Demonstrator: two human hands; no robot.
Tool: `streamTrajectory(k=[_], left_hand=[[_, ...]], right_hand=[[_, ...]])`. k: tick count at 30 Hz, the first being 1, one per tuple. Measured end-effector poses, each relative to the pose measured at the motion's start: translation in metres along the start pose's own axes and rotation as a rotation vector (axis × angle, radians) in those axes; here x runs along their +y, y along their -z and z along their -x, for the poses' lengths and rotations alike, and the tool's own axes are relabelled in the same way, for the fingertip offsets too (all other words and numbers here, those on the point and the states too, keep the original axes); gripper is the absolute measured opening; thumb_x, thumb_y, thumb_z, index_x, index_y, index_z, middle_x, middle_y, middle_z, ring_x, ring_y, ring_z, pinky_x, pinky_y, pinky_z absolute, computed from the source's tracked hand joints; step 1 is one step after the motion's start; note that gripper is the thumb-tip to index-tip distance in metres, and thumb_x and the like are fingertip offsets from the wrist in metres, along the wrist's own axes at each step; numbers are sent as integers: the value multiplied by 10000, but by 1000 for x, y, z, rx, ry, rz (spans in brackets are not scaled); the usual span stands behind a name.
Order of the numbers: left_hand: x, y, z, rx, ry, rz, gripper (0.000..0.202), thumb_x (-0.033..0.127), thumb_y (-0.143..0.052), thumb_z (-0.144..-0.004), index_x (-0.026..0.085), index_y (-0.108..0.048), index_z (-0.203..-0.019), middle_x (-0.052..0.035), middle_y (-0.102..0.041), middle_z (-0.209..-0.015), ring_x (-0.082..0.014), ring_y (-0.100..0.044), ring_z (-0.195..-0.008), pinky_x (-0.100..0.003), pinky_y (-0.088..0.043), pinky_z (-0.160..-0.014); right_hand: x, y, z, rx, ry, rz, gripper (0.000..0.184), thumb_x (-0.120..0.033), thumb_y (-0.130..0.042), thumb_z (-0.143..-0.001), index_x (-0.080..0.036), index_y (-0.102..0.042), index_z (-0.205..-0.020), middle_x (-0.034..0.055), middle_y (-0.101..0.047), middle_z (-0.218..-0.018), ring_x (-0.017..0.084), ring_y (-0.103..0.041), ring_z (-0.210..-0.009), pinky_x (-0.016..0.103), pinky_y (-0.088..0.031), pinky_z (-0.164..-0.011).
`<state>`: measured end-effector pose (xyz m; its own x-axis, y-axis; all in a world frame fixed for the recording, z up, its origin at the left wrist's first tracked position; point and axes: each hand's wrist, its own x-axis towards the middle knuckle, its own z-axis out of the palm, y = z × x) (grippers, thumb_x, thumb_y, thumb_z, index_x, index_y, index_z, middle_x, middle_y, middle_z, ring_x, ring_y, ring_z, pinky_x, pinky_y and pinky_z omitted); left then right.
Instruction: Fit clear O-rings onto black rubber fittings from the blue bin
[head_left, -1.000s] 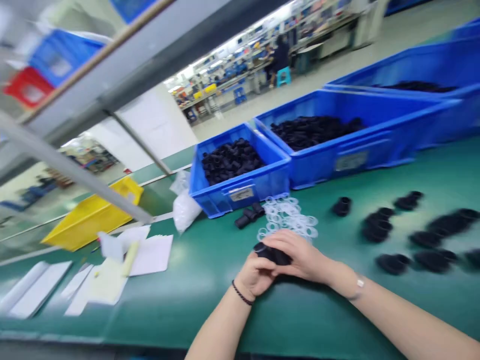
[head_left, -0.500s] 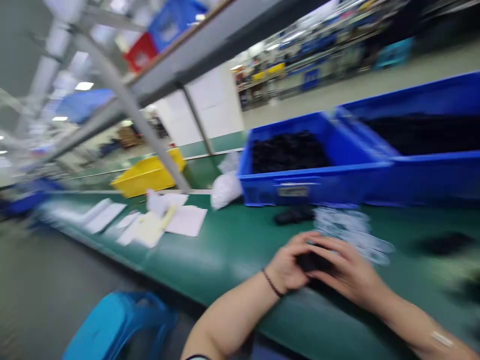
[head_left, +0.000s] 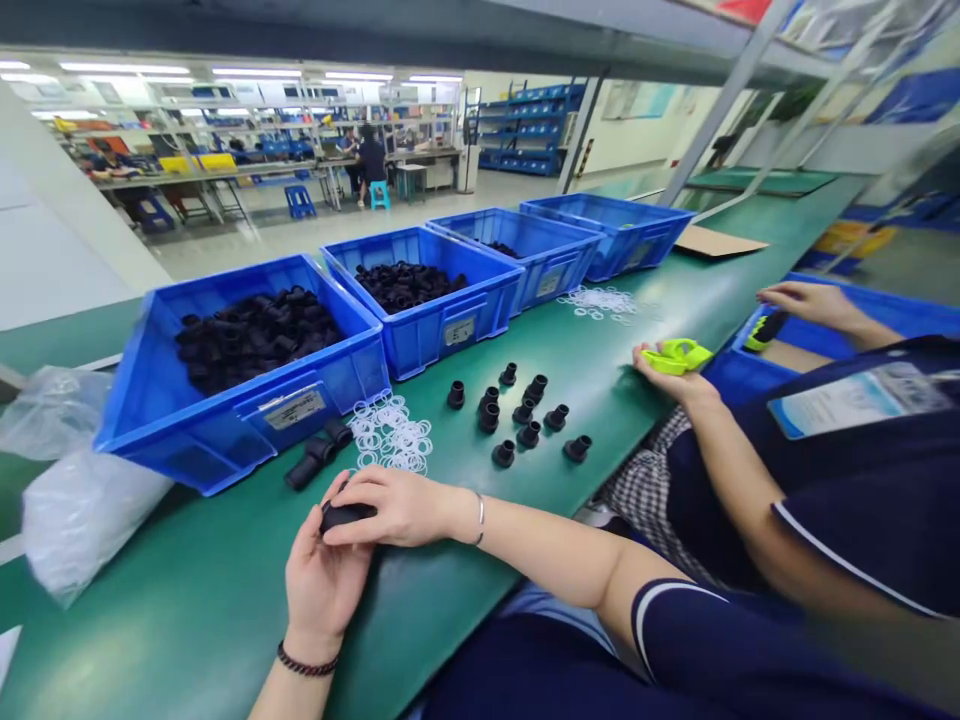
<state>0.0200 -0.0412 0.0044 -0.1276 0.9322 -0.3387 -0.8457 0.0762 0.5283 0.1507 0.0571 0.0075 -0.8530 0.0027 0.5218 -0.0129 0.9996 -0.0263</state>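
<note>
My left hand (head_left: 321, 575) and my right hand (head_left: 394, 505) meet over the green bench, both closed on one small black plastic fitting (head_left: 341, 516). My right fingers pinch its top; my left palm cups it from below. Just beyond lies a heap of clear white rings (head_left: 391, 432) and two black tubes (head_left: 315, 457). To the right, several short black fittings (head_left: 517, 412) stand on the bench. The nearest blue bin (head_left: 300, 395) is full of black parts.
More blue bins (head_left: 450, 325) line the bench going away. Plastic bags (head_left: 71, 505) lie at the left. A person in a dark shirt sits at my right, a hand (head_left: 671, 365) holding a lime-green object, the other hand (head_left: 806, 300) on a tool.
The view has swung from the left end of the bench to the right, bringing the neighbour and far bins into sight. My hands stay together on the black fitting.
</note>
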Motion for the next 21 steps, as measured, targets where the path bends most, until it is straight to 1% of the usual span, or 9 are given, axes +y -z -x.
streamTrajectory(k=[4, 8, 11, 13, 14, 15, 17, 19, 21], left_hand=[[-6, -2, 3, -91, 7, -79, 355, 457, -469, -863, 303, -618, -1145, -25, -660, -1061, -163, -614, -887, -340, -548, -812], [-10, -9, 8, -278, 70, -177, 429, 562, -473, -822, 325, -606, -1153, -51, -586, -1234, -267, -551, -1110, -489, -483, -930], [-11, -12, 10, -341, 113, -291, 537, 565, -526, -782, 280, -548, -1237, -106, -500, -1343, -345, -465, -1222, -548, -431, -971], [-10, -13, 10, -302, 88, -360, 544, 517, -561, -775, 245, -535, -1246, -128, -494, -1345, -344, -474, -1212, -523, -433, -975], [-10, -13, 10, -270, 63, -387, 525, 495, -568, -779, 230, -541, -1233, -131, -505, -1332, -333, -490, -1195, -500, -439, -973], [-10, -12, 10, -239, 38, -410, 503, 476, -568, -788, 218, -545, -1219, -132, -518, -1317, -318, -505, -1179, -475, -446, -969], [-10, -11, 8, -184, 4, -447, 471, 448, -578, -795, 197, -550, -1192, -132, -545, -1281, -291, -533, -1144, -431, -465, -949], [-9, -7, 3, -119, -30, -481, 459, 432, -623, -771, 185, -564, -1153, -125, -580, -1228, -266, -562, -1097, -386, -490, -910], [-8, 0, -5, -49, -69, -513, 466, 413, -694, -712, 176, -588, -1099, -111, -617, -1158, -243, -591, -1038, -345, -510, -867]], right_hand=[[3, 9, 3, -14, -50, 22, 255, -267, -493, -964, -240, -601, -1193, 79, -479, -1279, 163, -477, -1118, 292, -426, -996], [4, 34, 13, 91, -187, 14, 257, -243, -457, -975, -174, -557, -1202, 87, -475, -1290, 147, -509, -1101, 253, -473, -936], [17, 81, 35, 215, -378, 53, 303, -234, -372, -997, -140, -462, -1271, 117, -492, -1261, 167, -475, -1167, 310, -444, -991], [32, 122, 59, 328, -660, 133, 323, -272, -378, -997, -142, -419, -1290, 112, -533, -1202, 173, -535, -1081, 317, -454, -970], [41, 143, 72, 333, -808, 200, 322, -271, -390, -992, -137, -415, -1284, 113, -546, -1181, 175, -564, -1022, 311, -465, -940], [50, 161, 86, 270, -945, 272, 312, -266, -401, -988, -135, -424, -1271, 111, -560, -1160, 183, -576, -991, 311, -468, -919], [66, 189, 113, -8, -1180, 382, 294, -246, -410, -984, -140, -438, -1257, 107, -566, -1166, 208, -568, -1019, 322, -456, -906], [79, 202, 134, -251, -1298, 415, 259, -228, -428, -973, -142, -482, -1212, 108, -576, -1159, 232, -567, -1024, 324, -459, -868], [86, 202, 149, -360, -1327, 399, 227, -216, -450, -961, -141, -524, -1163, 108, -593, -1127, 237, -580, -995, 309, -461, -827]])
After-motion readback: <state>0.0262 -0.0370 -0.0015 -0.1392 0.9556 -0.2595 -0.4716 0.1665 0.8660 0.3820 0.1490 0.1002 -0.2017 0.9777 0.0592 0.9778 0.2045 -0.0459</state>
